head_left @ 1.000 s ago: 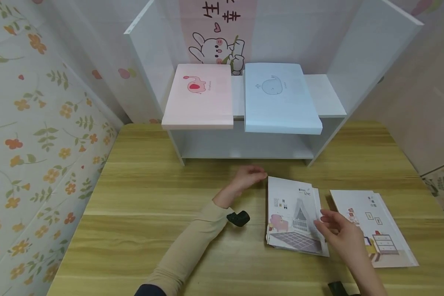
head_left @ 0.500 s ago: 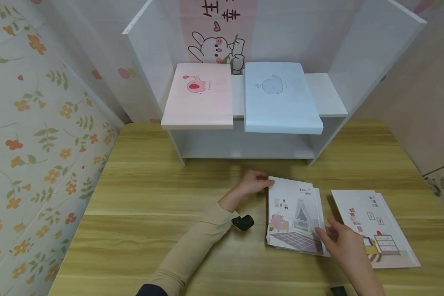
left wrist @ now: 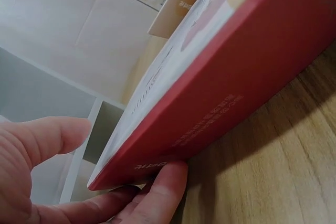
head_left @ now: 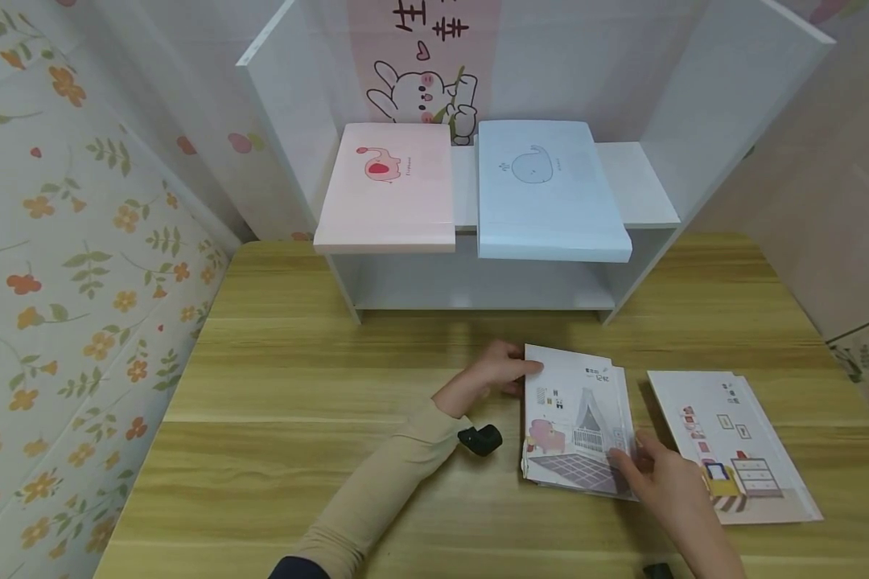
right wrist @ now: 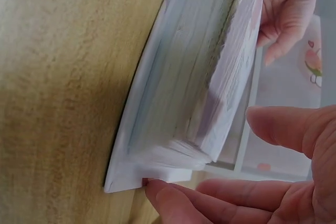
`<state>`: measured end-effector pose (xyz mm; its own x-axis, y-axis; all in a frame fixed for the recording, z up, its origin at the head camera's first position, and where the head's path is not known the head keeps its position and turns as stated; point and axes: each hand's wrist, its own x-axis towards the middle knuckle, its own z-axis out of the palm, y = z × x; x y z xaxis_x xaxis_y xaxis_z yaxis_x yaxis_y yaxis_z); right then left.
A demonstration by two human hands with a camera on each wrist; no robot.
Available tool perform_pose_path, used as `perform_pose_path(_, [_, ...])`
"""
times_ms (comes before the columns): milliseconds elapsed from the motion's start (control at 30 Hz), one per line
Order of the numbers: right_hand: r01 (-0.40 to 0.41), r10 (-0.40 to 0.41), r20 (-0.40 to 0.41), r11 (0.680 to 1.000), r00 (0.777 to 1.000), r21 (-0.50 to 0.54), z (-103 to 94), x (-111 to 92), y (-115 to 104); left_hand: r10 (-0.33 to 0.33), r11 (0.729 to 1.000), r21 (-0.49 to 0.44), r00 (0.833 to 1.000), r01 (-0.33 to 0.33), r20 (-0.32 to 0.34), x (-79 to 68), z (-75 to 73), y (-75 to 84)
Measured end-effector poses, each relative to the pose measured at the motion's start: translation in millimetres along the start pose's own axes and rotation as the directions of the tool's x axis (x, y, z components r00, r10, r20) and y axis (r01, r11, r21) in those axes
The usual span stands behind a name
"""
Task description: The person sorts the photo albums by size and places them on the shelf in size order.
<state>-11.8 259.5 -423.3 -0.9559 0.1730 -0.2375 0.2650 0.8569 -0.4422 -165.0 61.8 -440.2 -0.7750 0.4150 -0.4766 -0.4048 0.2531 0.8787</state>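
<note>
A thick book (head_left: 572, 410) with a pale illustrated cover lies on the wooden table, pink animal and grey tent drawing on top. Its red spine (left wrist: 220, 93) faces left, its page edges (right wrist: 178, 87) right. My left hand (head_left: 494, 370) is at the book's far left corner, fingertips against the spine and thumb raised above the cover. At the right edge is my right hand (head_left: 662, 478), its fingertips at the protruding lower cover (right wrist: 123, 174) and its thumb held apart above. Another illustrated book (head_left: 749, 450) lies to the right, partly behind my right hand.
Behind the books stands a white shelf unit (head_left: 485, 297) with tall side panels. A pink elephant box (head_left: 398, 197) and a light blue whale box (head_left: 550, 209) rest on its upper shelf, overhanging the front. A floral curtain (head_left: 80, 281) hangs at left.
My left hand has moved slightly right and nearer, its thumb now over the book's corner. My right hand has dropped lower along the right edge. The books stay in place.
</note>
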Motion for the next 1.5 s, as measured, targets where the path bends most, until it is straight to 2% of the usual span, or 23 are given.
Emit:
perform_pose_path(233, [0.022,-0.022,0.002,1.000,1.000,-0.021,0.7,0.6,1.8,-0.008,1.000,-0.015,1.000,0.008,0.022,-0.5,1.6,-1.6])
perform_pose_path(567, [0.019,-0.020,0.020,0.999,1.000,0.049,3.1,0.9,4.6,-0.039,0.999,-0.033,0.999,0.040,0.028,-6.9,6.5,-0.4])
perform_pose_path(800, [0.009,-0.010,0.013,0.996,1.000,0.084,3.8,-0.3,4.5,-0.025,0.998,-0.048,0.999,0.027,0.042,-8.9,12.1,0.9])
perform_pose_path(1133, [0.111,-0.107,-0.078,0.992,0.991,0.052,9.2,-1.2,6.8,-0.042,0.997,-0.066,0.999,0.043,0.013,-8.3,14.3,2.0])
perform_pose_path(1500, [0.138,-0.134,-0.086,0.990,0.987,0.036,9.7,-2.3,7.6,-0.054,0.994,-0.093,0.999,0.053,-0.002,-10.6,17.5,3.6])
